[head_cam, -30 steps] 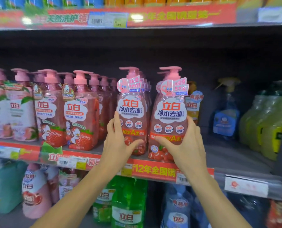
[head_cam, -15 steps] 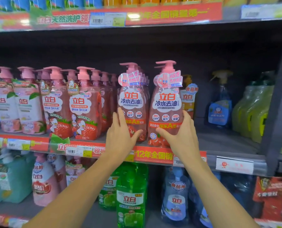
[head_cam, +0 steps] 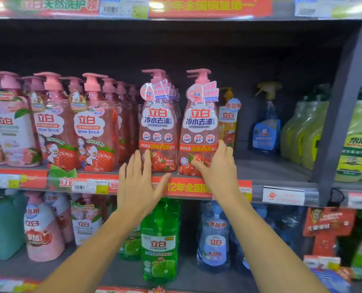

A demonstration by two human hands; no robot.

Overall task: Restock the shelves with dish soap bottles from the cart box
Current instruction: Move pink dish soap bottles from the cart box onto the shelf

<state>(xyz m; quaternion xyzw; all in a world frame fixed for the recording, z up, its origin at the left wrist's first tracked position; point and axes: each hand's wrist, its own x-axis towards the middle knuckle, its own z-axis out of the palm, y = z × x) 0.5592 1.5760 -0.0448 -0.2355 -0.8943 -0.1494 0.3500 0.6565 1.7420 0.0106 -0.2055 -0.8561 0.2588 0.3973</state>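
The left hand point(head_cam: 137, 182) has its fingers straight and spread, the fingertips point(head_cam: 147, 154) touching the lower front of the left pump bottle point(head_cam: 157, 127), with the thumb splayed out over the red price strip point(head_cam: 188, 188) on the shelf's front edge; it grips nothing. The right hand point(head_cam: 217, 168) curls round the base of the right pump bottle point(head_cam: 199, 127), thumb on the label's strawberry print at the front and fingers reaching round the bottle's right side. Both bottles stand upright, side by side and just about touching, at the front edge of the middle shelf point(head_cam: 270, 168), each with a pink pump and a red band across the label. More bottles of the same kind line up behind the left one. To their left, along the same front edge, stands a row of pink strawberry-print bottles point(head_cam: 95, 132). Just behind the right bottle is an orange bottle point(head_cam: 228, 121), and farther toward the shelf's right end a blue spray bottle point(head_cam: 266, 121) and yellow-green bottles point(head_cam: 302, 132). On the shelf below, a green bottle point(head_cam: 160, 242) and a clear blue bottle point(head_cam: 215, 240) stand between the two forearms.
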